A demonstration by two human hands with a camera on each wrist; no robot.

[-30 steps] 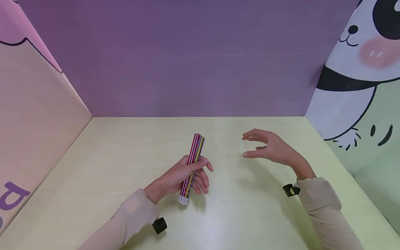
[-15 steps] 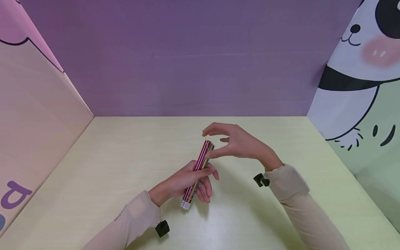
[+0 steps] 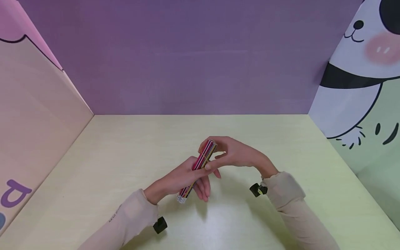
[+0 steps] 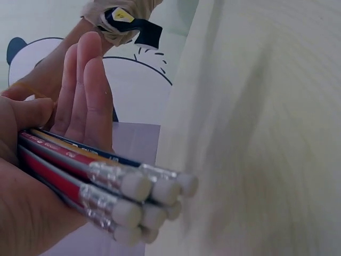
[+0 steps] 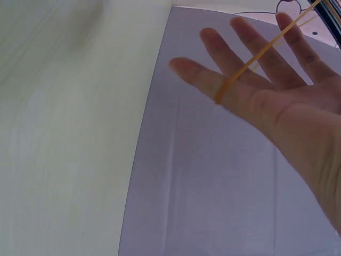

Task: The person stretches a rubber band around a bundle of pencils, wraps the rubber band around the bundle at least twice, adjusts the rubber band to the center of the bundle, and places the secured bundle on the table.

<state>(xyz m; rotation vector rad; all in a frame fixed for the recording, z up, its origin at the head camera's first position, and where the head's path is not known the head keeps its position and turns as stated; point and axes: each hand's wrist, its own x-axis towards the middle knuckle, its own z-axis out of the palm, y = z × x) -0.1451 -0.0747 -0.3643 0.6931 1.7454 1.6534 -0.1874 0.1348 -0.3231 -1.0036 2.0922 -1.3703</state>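
A bundle of several striped pencils (image 3: 210, 147) slants between my hands. My left hand (image 3: 182, 176) grips it around the middle, the thumb laid across the front and the other fingers extended behind. White erasers (image 4: 128, 213) at the near ends stick out below that hand in the left wrist view. An orange rubber band (image 5: 256, 56) is stretched over a finger of my right hand (image 3: 239, 152) and runs toward the pencils. That hand's fingers are spread, straight in the right wrist view, around the upper part of the bundle. Its thumb tip is right at the left thumb.
The pale wooden table (image 3: 125, 146) lies under both hands. A purple panel (image 3: 200, 59) closes off the back. Printed panels stand on both sides, with a panda picture (image 3: 353, 73) on the right one. Each wrist carries a small black camera (image 3: 160, 225).
My right hand has moved left with the band and come over the top of the bundle. The pencils' upper ends now show through between its fingers. My left hand keeps its grip.
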